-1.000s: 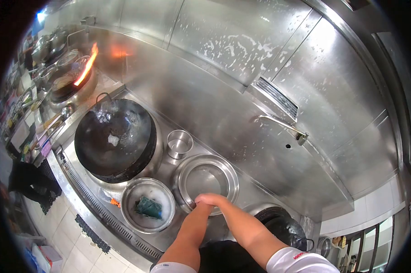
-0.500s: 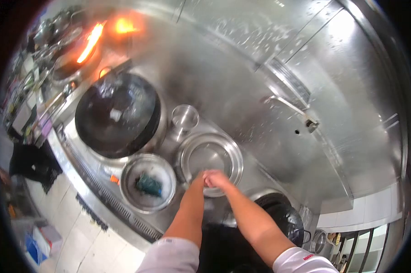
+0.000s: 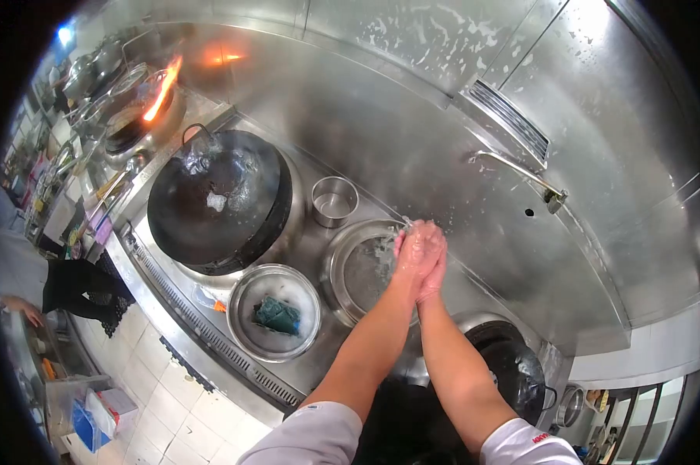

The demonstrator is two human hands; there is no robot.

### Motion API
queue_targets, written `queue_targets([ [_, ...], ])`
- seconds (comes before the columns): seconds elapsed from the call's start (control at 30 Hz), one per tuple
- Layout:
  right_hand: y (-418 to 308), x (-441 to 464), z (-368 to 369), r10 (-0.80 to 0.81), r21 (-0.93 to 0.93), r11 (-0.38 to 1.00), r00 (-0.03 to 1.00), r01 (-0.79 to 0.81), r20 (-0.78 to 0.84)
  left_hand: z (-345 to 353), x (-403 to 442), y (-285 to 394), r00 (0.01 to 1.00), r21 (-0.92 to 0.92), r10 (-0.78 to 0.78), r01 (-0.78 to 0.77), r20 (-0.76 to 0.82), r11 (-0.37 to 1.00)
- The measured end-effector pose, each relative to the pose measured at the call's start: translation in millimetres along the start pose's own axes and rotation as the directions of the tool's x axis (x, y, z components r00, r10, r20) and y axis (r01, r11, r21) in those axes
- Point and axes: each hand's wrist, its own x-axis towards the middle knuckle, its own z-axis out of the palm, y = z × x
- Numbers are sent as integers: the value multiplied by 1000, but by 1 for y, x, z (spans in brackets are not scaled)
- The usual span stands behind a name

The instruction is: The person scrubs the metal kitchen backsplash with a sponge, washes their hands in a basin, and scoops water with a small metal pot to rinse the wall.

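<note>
My left hand (image 3: 410, 249) and my right hand (image 3: 434, 271) are wet and clasped together, fingers wrapped round each other. They are over the far right rim of a round steel basin (image 3: 336, 267), with water splashing beside them. I cannot make out anything between the palms. To the basin's left, a steel bowl (image 3: 237, 332) holds suds and a dark green scouring pad (image 3: 276, 315). A small steel pot (image 3: 334, 203) stands behind the basin.
A large black wok (image 3: 218, 198) sits at the left, another dark wok (image 3: 513, 372) at the right. Flame (image 3: 162, 89) rises from a burner at the far left. A tap (image 3: 520, 174) juts from the steel wall. A person (image 3: 24, 271) stands at the left edge.
My clasped hands have moved up and right, from the basin's near rim to its far right side. Splashing water now shows there. The flame looks smaller, and the view has shifted slightly.
</note>
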Motion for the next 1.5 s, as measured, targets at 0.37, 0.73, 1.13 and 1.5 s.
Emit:
queue_targets([
  [0.37, -19, 13, -73, 99, -4, 994, 881, -114, -463, -1, -51, 14, 827, 521, -555, -511, 83, -684],
  [0.73, -23, 15, -212, -74, -716, 448, 776, -535, -626, 4, -50, 117, 972, 232, -209, -180, -108, -956],
  [1.13, -241, 35, 57, -198, -276, -952, 422, 134, 885, -24, -12, 206, 972, 373, 230, 196, 50, -907],
  [1.5, -245, 56, 121, -213, -491, -870, 871, 36, 442, -100, 22, 261, 932, 43, 289, 305, -220, -951],
])
